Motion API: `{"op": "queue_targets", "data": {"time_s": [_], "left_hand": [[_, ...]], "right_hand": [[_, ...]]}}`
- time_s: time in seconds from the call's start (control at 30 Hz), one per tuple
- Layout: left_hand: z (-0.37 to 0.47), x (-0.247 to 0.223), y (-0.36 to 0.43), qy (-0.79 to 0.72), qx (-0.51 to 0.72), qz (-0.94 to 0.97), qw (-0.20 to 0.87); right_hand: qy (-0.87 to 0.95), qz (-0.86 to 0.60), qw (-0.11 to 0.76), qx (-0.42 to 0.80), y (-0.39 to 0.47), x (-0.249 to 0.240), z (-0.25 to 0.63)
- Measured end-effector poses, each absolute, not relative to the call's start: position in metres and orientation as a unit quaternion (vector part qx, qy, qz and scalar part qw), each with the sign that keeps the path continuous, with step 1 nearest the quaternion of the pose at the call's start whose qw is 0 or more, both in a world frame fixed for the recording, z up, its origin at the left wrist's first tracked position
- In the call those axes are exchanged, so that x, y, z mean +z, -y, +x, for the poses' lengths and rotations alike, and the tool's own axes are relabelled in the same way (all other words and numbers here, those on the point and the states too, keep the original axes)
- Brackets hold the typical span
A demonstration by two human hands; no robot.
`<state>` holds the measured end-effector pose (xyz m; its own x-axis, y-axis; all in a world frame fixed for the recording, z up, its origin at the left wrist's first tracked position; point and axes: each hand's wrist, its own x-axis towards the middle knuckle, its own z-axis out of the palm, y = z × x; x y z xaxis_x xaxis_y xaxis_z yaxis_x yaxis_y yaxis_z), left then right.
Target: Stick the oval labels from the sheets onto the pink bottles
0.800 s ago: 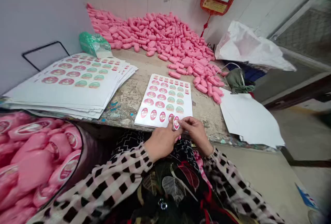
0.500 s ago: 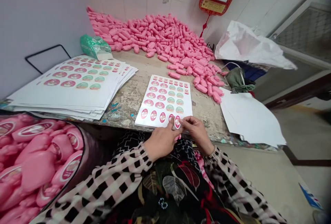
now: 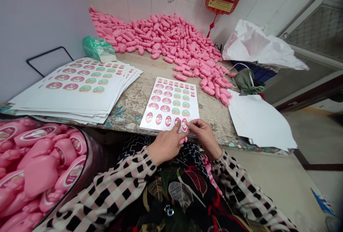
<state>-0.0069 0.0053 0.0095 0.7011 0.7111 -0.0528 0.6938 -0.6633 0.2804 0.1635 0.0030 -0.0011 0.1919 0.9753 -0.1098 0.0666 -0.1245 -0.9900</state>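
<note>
A stack of sticker sheets (image 3: 171, 98) with pink and green labels lies at the table's front edge. My left hand (image 3: 166, 143) is closed over the stack's lower right edge, and a bit of a pink piece (image 3: 183, 140) shows beneath its fingers. My right hand (image 3: 205, 135) pinches an oval pink sticker (image 3: 184, 125) between thumb and forefinger at the sheet's lower right corner. The left fingertips are close beside that sticker. How much of the sticker is lifted from the sheet cannot be made out.
Small pink bottles (image 3: 171, 35) are heaped along the wall. More sticker sheets (image 3: 61, 99) lie at left, with a green packet (image 3: 98, 48) on them. White sheets (image 3: 259, 117) lie at right. A bag of labelled pink pieces (image 3: 40, 167) stands at lower left.
Both hands stay at the same corner of the sheet, with only a slight shift of the fingers. The camera view has moved a little.
</note>
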Motion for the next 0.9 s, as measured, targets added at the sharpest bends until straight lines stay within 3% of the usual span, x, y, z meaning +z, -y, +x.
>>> {"op": "queue_targets", "data": {"time_s": [0.9], "left_hand": [[-0.0115, 0.0151, -0.0064, -0.368, 0.021, 0.914, 0.173]], "right_hand": [[0.463, -0.606, 0.494, 0.418, -0.0035, -0.0026, 0.1613]]}}
